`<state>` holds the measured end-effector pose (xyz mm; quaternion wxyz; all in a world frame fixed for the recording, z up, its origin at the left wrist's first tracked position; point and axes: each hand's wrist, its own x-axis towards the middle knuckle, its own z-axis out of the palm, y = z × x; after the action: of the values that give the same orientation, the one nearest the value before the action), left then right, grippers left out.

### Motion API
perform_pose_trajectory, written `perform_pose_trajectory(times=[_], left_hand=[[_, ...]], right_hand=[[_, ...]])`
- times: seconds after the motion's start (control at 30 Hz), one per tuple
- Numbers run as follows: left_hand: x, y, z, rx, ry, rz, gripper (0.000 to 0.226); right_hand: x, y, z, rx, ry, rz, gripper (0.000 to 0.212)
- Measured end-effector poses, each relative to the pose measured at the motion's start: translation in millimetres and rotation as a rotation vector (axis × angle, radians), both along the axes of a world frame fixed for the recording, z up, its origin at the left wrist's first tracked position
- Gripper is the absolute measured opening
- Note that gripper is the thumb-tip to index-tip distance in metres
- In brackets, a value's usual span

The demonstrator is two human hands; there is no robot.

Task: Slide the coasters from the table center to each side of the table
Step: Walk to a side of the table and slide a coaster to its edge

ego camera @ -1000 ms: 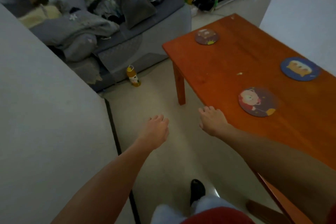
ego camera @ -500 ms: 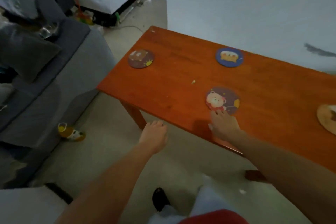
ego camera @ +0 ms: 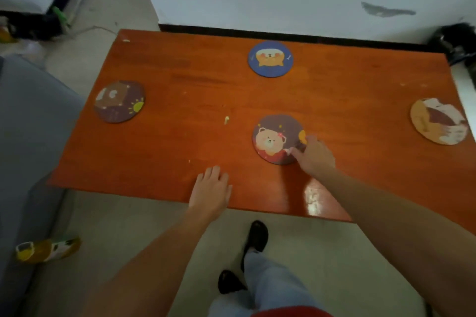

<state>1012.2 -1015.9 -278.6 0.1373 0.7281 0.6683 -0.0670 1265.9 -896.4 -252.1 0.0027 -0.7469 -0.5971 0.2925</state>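
Several round coasters lie on the orange wooden table [ego camera: 180,152]. A dark bear coaster [ego camera: 275,137] sits near the front middle; my right hand [ego camera: 313,154] rests its fingertips on that coaster's right edge. A blue coaster [ego camera: 270,58] lies by the far edge, a brown coaster [ego camera: 119,101] at the left end, and a tan coaster [ego camera: 438,121] at the right end. My left hand [ego camera: 211,189] lies flat on the table's front edge, holding nothing.
A grey sofa [ego camera: 28,136] stands close to the table's left end, with a yellow bottle [ego camera: 47,249] on the floor beside it. A white wall runs behind the table. A small crumb [ego camera: 226,119] lies mid-table. My feet are on the floor below the front edge.
The view has swung to face the table squarely. My right hand moved onto the bear coaster's right edge, and my left hand came up onto the table's front edge.
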Motion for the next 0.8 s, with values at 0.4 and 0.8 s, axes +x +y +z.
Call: perform_pose_trajectory(times=[0.4,0.8], left_hand=[[1,16,-55,0.078,-0.042,0.075,0.062],[0,18,-58,0.071,-0.06,0.068,0.062]], right_hand=[[-20,14,-29,-0.006,0.373,-0.474,0.021],[-16,-74,-37,-0.143,0.588,-0.379,0.015]])
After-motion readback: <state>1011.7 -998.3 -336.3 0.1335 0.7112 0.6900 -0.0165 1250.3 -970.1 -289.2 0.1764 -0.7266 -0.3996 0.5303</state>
